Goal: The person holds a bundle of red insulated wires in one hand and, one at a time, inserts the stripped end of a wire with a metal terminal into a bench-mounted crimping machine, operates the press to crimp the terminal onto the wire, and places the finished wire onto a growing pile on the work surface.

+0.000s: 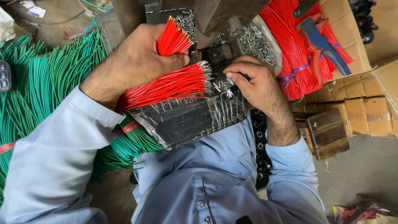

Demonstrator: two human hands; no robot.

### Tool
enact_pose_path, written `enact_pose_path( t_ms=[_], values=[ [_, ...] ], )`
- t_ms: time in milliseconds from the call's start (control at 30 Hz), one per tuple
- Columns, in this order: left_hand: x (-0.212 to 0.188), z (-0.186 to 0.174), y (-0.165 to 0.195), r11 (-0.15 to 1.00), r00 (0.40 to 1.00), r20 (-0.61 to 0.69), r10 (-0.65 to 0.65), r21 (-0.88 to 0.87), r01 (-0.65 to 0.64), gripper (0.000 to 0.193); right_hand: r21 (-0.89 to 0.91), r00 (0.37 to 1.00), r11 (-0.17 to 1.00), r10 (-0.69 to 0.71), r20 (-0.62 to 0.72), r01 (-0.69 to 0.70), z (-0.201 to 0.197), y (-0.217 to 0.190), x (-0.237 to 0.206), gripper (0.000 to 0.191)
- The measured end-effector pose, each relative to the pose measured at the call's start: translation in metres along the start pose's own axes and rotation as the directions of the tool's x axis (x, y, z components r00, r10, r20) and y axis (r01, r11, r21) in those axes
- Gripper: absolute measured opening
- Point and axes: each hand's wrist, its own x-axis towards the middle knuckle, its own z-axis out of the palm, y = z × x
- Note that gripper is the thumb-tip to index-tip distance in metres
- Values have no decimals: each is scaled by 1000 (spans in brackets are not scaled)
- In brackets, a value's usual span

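So we're looking straight down at a small press (215, 25), and everything sits around that. Our left hand (137, 62) is just left of the press, closed around a bunch of red wires (172, 39), cut ends pointing up toward the press. Right below that hand there's a second fan of red wires (170, 87) with metal tips on the ends, lying across a black tray (186, 120) wrapped in shiny tape, tips pointing at the base of the press. The thumb of the left hand rests on that fan.

Our right hand (253, 81) is just right of the press base, fingers curled in and pinching at some small metal terminals (222, 87) at the tray's top edge. We can't tell if it's actually got one between the fingertips, too small to see.

Behind the press, on its right, there's a heap of loose terminals (257, 41). Further right of that, a big bundle of red wires (290, 49) tied with a purple band lies in a cardboard box (352, 45), with a blue and red stripper tool (319, 41) on top. Way off left of the press, a big pile of green wires (45, 83). Both our sleeves are light blue.
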Motion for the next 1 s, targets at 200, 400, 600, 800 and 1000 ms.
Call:
enact_pose_path(
  t_ms=[200, 400, 600, 800, 1000],
  values=[
    [-1, -2, -2, 995, 997, 4, -83, -52, 84, 20, -109, 991, 986, -121, 48, 126, -2, -6, -7, 18],
    [0, 0, -4, 998, 1000, 6, 8, -55, -7, 20, -85, 996, 992, -94, 6, 95, 6, -5, -8, 12],
    [1, -1, -3, 999, 999, 4, 46, -1, -46, 21, 44, 998, 999, 23, -67, -20, 9, 12, -8, 9],
    [2, 0, -3, 1000, 1000, 18, 10, -21, -10, 18, 416, 995, 910, 37, -90, 4, 14, 23, 4, 16],
    [4, -1, -4, 993, 997, 30, -74, -86, 77, 16, 302, 976, 947, -45, -213, 109, 22, 14, 16, 9]
  ],
)
